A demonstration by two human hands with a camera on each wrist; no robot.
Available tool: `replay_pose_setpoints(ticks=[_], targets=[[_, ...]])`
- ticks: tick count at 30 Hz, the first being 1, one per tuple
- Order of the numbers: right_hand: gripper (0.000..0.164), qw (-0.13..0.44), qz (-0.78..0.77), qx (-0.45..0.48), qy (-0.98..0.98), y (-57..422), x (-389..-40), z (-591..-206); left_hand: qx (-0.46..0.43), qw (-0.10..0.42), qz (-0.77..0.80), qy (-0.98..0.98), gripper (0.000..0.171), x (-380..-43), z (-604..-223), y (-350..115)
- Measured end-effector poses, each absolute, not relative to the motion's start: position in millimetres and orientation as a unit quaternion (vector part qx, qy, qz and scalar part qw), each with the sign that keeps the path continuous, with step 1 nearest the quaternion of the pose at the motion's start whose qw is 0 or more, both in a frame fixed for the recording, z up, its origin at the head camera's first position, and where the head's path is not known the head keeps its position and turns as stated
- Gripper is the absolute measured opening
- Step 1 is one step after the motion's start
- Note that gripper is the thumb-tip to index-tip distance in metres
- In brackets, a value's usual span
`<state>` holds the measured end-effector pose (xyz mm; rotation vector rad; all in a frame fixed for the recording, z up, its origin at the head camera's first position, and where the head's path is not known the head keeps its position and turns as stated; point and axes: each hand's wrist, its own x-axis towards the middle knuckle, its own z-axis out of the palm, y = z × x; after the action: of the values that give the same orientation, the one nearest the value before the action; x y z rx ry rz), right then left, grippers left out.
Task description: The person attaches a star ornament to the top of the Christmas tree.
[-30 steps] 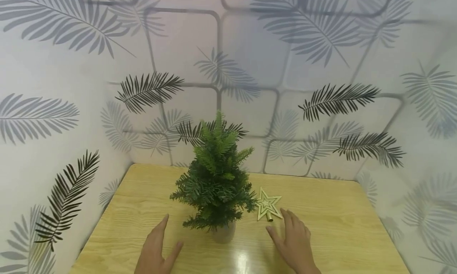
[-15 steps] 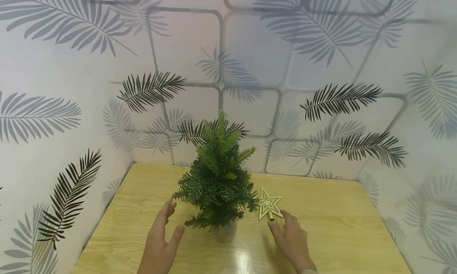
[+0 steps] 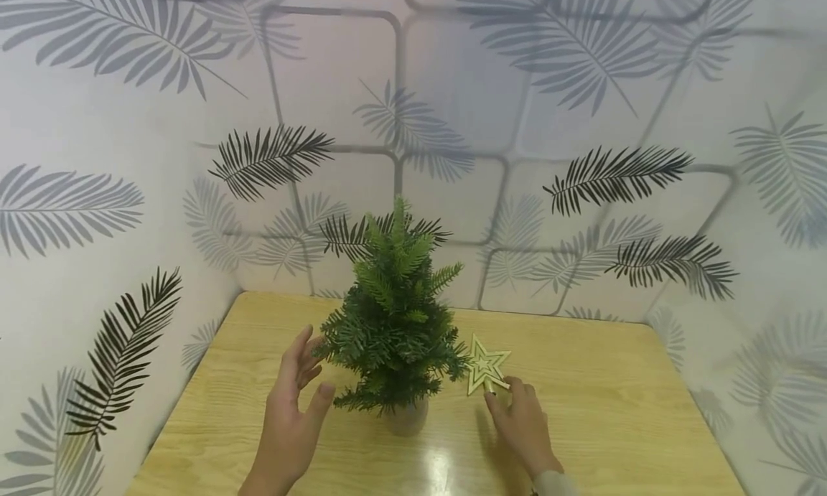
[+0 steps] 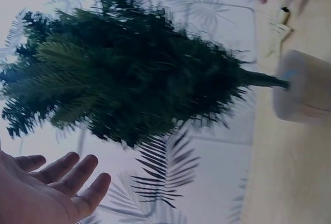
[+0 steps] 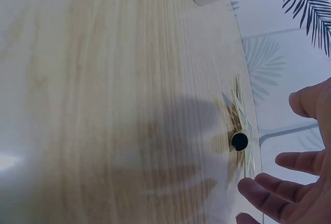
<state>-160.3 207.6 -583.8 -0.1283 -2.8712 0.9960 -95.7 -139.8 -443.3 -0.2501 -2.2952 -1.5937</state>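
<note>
A small artificial Christmas tree (image 3: 394, 324) stands upright in a pale round pot (image 3: 407, 418) on the wooden table. My left hand (image 3: 291, 410) is just left of its branches, fingers relaxed and thumb apart, holding nothing. In the left wrist view, a gap shows between this hand (image 4: 57, 190) and the tree (image 4: 129, 69). A gold star tree topper (image 3: 484, 365) lies right of the tree, its hollow stem toward me. My right hand (image 3: 525, 426) is over the stem end. From the right wrist view, its spread fingers (image 5: 266, 195) are beside the star (image 5: 238, 113), not gripping it.
The light wooden table (image 3: 614, 410) reaches back to a wall (image 3: 452, 87) with a printed leaf pattern. Walls also close in at the left and right sides. The tree pot is left of the star.
My left hand has moved forward and up beside the tree's branches. The right hand has shifted slightly left, its thumb and fingers coming nearer the star's stem. Tree and star stay in place.
</note>
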Motion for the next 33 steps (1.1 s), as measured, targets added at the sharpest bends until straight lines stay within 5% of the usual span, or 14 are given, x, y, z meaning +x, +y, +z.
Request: replay_pose_setpoints(ticks=[33], targets=[[0.065, -0.001, 0.299, -0.068, -0.952, 214, -201, -590, -0.173, 0.258, -0.540, -0.782, 0.070, -131, -371, -114]])
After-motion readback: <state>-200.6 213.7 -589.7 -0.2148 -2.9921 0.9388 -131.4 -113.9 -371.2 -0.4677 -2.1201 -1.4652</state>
